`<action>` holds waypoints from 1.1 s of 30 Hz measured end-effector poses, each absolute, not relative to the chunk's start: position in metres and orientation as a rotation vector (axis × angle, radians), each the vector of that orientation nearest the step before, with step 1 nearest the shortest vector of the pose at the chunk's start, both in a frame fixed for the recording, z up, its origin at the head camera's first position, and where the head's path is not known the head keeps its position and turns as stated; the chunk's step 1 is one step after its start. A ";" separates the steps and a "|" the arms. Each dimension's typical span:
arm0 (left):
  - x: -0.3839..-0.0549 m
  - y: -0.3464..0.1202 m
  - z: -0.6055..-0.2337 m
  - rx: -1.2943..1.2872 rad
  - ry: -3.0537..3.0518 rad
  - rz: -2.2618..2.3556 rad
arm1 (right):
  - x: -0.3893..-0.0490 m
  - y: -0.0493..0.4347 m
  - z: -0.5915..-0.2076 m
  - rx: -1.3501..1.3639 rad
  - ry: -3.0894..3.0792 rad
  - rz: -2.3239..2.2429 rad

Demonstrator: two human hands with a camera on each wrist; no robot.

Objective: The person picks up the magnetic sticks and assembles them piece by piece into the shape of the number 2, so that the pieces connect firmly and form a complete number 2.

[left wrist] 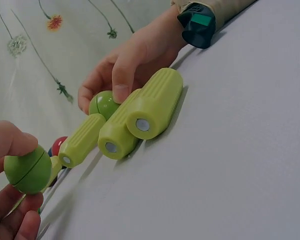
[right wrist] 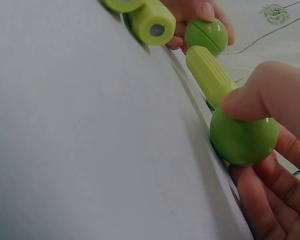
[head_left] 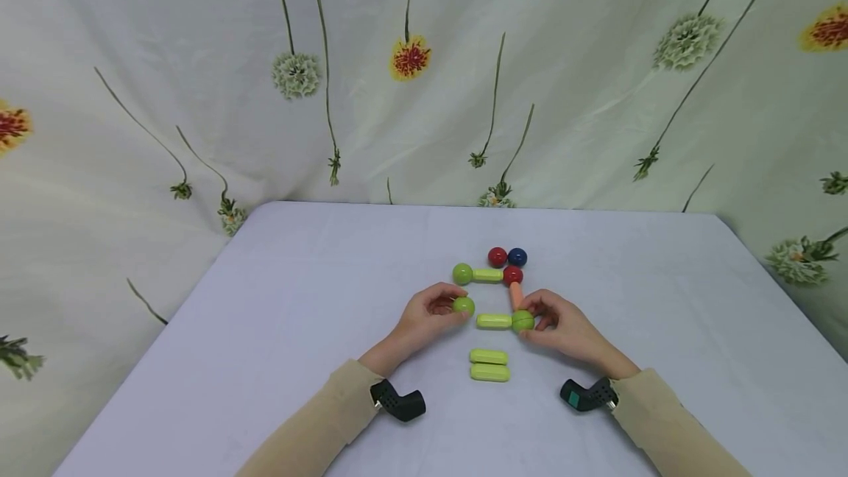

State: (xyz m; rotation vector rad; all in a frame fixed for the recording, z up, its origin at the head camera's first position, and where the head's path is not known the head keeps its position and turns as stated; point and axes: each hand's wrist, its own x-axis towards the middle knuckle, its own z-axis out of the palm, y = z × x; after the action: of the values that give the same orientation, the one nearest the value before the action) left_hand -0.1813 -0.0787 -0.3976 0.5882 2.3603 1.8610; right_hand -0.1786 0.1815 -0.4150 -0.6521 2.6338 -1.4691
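In the head view my left hand (head_left: 432, 310) pinches a green ball (head_left: 464, 305) between thumb and fingers. The left wrist view shows a seam around this green ball (left wrist: 28, 170). My right hand (head_left: 562, 321) grips another green ball (head_left: 523, 321), which touches the right end of a yellow-green rod (head_left: 493, 322). An orange rod (head_left: 516, 296) runs from near that ball up to a red ball (head_left: 513, 275). From the red ball a second yellow-green rod (head_left: 488, 275) leads left to a green ball (head_left: 462, 274).
Two loose yellow-green rods (head_left: 489, 364) lie side by side nearer the person, with magnet-like discs in their ends. Behind the joined pieces sit a red ball (head_left: 497, 257) and a blue ball (head_left: 517, 257). A flowered cloth (head_left: 583, 94) hangs behind the white table (head_left: 265, 315).
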 end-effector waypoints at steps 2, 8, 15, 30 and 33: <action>-0.181 -0.079 -0.397 0.621 2.384 1.827 | -0.183 0.184 -0.423 -0.639 2.635 -1.472; -0.179 -0.078 -0.396 0.691 2.419 1.771 | -0.186 0.187 -0.430 -0.655 2.621 -1.500; -0.178 -0.078 -0.397 0.701 2.443 1.732 | -0.187 0.188 -0.430 -0.666 2.628 -1.490; -0.173 -0.077 -0.392 0.746 2.482 1.674 | -0.186 0.187 -0.429 -0.655 2.615 -1.504; -0.172 -0.077 -0.392 0.750 2.492 1.658 | -0.185 0.186 -0.428 -0.654 2.608 -1.515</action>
State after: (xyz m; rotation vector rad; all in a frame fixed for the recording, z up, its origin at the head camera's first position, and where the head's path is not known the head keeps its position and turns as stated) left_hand -0.1723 -0.0773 -0.3916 0.7502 2.4920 1.6582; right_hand -0.1853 0.1864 -0.4275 -0.6536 2.6084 -1.5149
